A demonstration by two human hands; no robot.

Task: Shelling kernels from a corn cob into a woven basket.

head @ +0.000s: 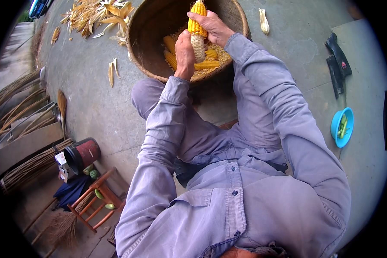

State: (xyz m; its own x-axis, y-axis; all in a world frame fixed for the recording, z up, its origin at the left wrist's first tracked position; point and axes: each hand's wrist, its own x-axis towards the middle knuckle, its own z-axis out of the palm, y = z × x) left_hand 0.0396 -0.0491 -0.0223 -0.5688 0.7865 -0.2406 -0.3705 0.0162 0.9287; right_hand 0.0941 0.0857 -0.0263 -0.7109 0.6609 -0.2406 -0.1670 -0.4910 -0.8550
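Above a woven basket (142, 61) my two hands hold an ear of corn (198, 21). Its upper part still carries yellow kernels, while the lower part is a bare, pale cob. My right hand (214, 27) wraps the kernel-covered part, thumb across its front. Against the left side of the bare part lies my left hand (184, 53), its thumb pointing up; its other fingers are mostly hidden. Below, inside the basket, loose kernels (224, 53) cover the bottom, and several yellow ears of corn (207, 65) lie on them.
Dry corn husks (93, 16) are heaped left of the basket, and a single husk (263, 22) lies to its right. Black boots (338, 61) and a blue basin (333, 124) with green vegetables are at right. A red-and-black bucket (87, 153) and wooden chair (98, 200) stand at left.
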